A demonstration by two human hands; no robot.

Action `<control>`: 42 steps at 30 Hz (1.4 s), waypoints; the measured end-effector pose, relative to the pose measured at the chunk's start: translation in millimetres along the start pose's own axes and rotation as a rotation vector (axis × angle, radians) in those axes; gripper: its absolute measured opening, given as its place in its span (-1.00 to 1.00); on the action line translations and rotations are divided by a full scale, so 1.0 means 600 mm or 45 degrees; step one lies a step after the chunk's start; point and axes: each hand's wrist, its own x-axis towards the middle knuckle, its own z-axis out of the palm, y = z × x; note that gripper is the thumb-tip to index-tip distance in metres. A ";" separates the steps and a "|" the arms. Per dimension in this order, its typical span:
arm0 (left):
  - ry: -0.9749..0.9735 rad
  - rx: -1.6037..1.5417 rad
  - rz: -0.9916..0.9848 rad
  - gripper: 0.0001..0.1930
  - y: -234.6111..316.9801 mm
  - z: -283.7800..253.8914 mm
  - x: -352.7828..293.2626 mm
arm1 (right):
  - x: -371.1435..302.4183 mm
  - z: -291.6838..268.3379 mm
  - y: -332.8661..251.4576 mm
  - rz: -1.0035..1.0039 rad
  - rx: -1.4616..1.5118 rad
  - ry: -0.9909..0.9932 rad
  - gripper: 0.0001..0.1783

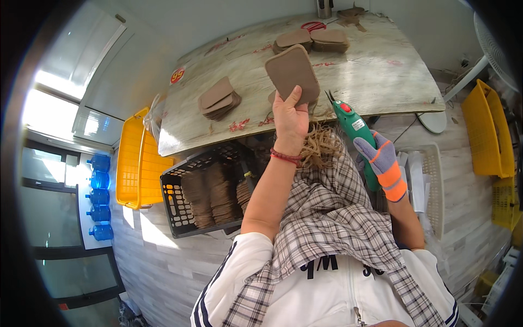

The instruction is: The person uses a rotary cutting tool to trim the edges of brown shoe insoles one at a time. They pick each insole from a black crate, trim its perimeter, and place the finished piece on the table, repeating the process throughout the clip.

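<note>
My bare left hand (291, 120) holds a flat brown piece with rounded corners (293, 72) by its lower edge, thumb on top, raised over the near edge of the table. In a grey and orange glove, my right hand (383, 163) is wrapped round a green electric cutter (354, 122) with a red button. Its thin dark blades point up and left, a little apart from the brown piece. Curly brown trimmings (322, 146) lie on the checked apron (327, 201) over my lap. A stack of like pieces (219, 101) sits on the table to the left.
Two more stacks (293, 39) and red-handled scissors (313, 25) are at the table's far side (376, 65). Below left stands a black crate (175, 220) full of brown pieces, beside a yellow basket (126, 185). A white basket (437, 191) and a fan (493, 46) are at right.
</note>
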 end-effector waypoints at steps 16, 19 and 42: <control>0.016 -0.174 -0.069 -0.61 -0.068 0.011 -0.022 | -0.013 0.000 -0.022 0.065 0.204 0.045 -0.68; -0.027 -0.116 -0.104 -0.60 -0.069 0.017 -0.038 | -0.007 -0.007 -0.020 0.063 0.214 0.067 -0.68; -0.416 0.821 -0.674 -0.56 0.085 -0.075 -0.022 | -0.037 -0.065 -0.073 0.129 -0.195 -0.243 -0.60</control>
